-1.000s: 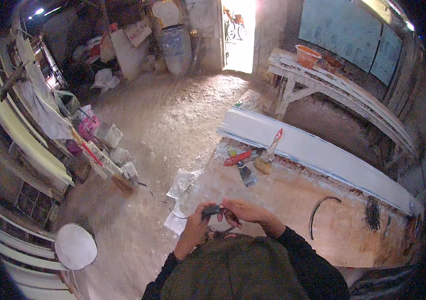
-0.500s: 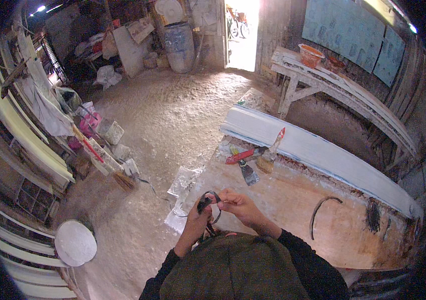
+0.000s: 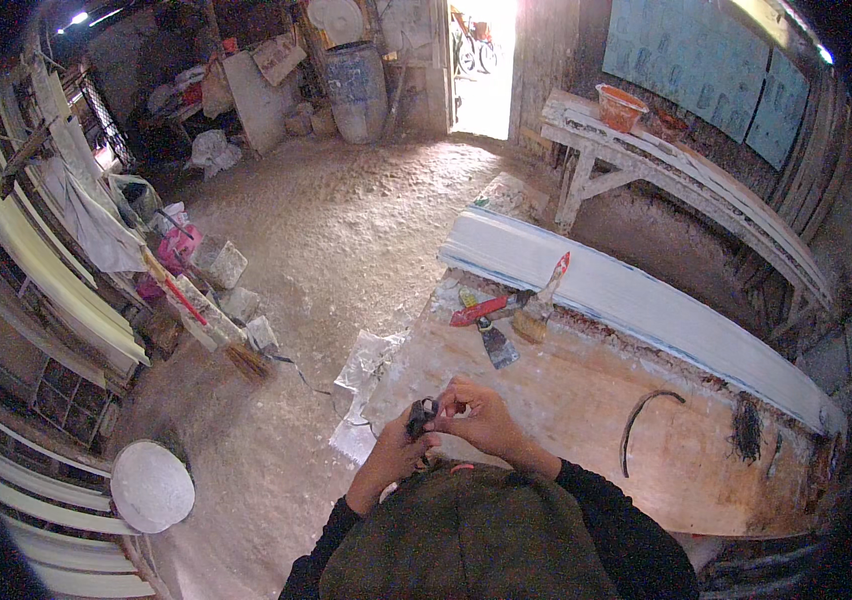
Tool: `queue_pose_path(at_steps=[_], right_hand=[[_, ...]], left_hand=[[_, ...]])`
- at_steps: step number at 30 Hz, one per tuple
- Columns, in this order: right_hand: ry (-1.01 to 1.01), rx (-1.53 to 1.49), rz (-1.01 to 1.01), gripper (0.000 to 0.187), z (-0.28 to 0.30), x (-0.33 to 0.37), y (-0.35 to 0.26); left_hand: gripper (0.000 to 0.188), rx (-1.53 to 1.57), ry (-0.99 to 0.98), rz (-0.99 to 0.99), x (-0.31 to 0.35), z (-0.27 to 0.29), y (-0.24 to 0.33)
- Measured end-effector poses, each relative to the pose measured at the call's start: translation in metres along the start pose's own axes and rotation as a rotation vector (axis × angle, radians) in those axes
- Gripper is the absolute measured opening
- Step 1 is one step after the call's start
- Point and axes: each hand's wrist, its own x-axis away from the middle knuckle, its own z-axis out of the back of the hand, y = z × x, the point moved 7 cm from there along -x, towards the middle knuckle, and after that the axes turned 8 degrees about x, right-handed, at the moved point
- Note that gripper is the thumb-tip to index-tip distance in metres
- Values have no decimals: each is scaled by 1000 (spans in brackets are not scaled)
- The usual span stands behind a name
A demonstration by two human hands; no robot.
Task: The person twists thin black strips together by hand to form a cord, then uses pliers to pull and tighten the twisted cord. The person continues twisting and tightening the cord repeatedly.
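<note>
My left hand [image 3: 391, 458] is closed around a small coil of black, strip-like material [image 3: 419, 420], its kind unclear. My right hand [image 3: 484, 420] is beside it, thumb and fingertips pinched together at the coil's right side. They seem to grip part of the same strip, though the fingers partly hide it. Both hands are over the near left edge of a worn board table [image 3: 556, 430]. On that table, to the right of my hands, lie a curved black strip [image 3: 631, 430] and a bundle of thin black strands [image 3: 746, 430].
A paintbrush [image 3: 534, 322], a red-handled tool [image 3: 479, 311] and a putty knife [image 3: 498, 348] lie farther back on the table. A long white moulding [image 3: 626, 292] runs along its far side. A white bucket [image 3: 152, 487] stands at left, an orange tub [image 3: 621, 108] on a bench [image 3: 601, 160].
The large loop of black strip standing up between my hands has gone, leaving a tighter coil in my left hand. My right fingertips have shifted slightly lower.
</note>
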Motion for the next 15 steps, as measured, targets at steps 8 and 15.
queue_pose_path(at_steps=[8, 15], right_hand=[[-142, -228, -90, 46, -13, -1, 25], [-455, -227, 106, 82, -60, 9, 31]], left_hand=[[23, 43, -86, -63, 3, -5, 5], [39, 340, 58, -489, -1, 9, 31]])
